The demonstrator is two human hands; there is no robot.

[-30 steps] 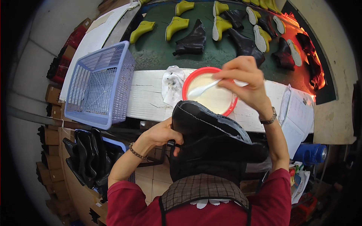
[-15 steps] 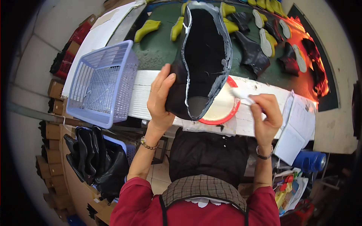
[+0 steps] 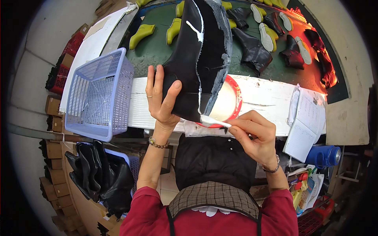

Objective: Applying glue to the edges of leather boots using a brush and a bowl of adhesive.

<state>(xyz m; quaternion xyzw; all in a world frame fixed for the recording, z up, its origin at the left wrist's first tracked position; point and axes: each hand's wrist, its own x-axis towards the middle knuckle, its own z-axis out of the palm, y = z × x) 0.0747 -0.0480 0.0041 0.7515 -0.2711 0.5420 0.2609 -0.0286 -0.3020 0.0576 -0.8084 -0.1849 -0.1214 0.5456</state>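
Note:
My left hand (image 3: 163, 101) grips a black boot upper (image 3: 184, 65) by its side, holding it up over the bench with its underside opening facing me. A white glue-like line runs along the opening's left edge, and a white streak marks the outer side. The opposite edge is greyish. Between the thumb and fingers of my right hand (image 3: 258, 137) is a small white-handled brush (image 3: 215, 122). Its head touches the near end of the upper's edge. Partly hidden behind the upper lies a red-rimmed bowl (image 3: 238, 96) of creamy white liquid.
A blue plastic basket (image 3: 123, 94) stands at left on the white bench (image 3: 267, 94). Beyond lies a green conveyor belt (image 3: 153, 49) with yellow forms (image 3: 141, 36) and black boots (image 3: 252, 51). Open papers (image 3: 307, 122) and a blue bottle (image 3: 323, 156) are at right; black uppers (image 3: 104, 169) lie lower left.
The brush has moved left from over the bowl to the upper's near end. The upper has turned, showing more of its left side, with a white streak on it.

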